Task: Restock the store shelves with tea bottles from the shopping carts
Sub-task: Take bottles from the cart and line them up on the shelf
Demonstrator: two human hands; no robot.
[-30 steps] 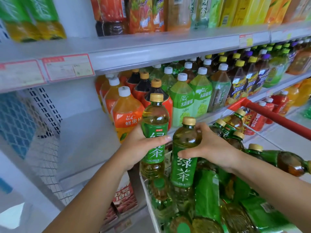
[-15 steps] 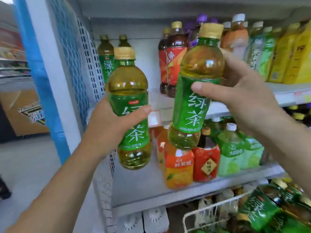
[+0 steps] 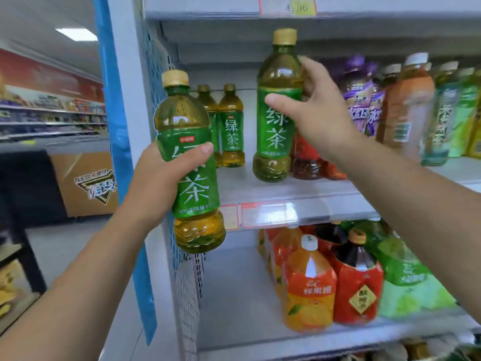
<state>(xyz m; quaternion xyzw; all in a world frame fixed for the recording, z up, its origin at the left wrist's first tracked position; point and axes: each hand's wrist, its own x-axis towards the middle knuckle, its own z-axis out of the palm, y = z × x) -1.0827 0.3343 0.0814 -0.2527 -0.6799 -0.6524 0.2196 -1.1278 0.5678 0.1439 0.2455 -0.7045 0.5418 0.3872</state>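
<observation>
At the far left, well away from the fingers, a brown display counter (image 3: pixel 86 183) stands across the aisle, and a blue upright strip (image 3: pixel 114 126) runs down the shelving end just left of the left hand (image 3: pixel 153 186). That hand grips the first green tea bottle (image 3: pixel 190 162) round its label: the thumb lies across the front and the other fingers curl out of sight behind. The bottle is upright, tilted slightly, and held in the air in front of the shelf edge (image 3: pixel 325 204), with its base hanging below that edge.

Beyond the thumb, at the back of the shelf, two more green tea bottles (image 3: pixel 230 126) stand side by side. Below them a price tag (image 3: pixel 268 214) sits on the edge strip.

To the right, the right hand (image 3: pixel 320 121) holds the second green tea bottle (image 3: pixel 276 113) upright over the shelf, thumb on the label front and fingers wrapped round the shoulder behind. Whether its base touches the board I cannot tell. Under the palm stands a red bottle (image 3: pixel 307 157); right of the knuckles, purple-labelled bottles (image 3: pixel 361 100). Lower down, beneath the right wrist, an orange juice bottle (image 3: pixel 309 287) stands on the next shelf.
</observation>
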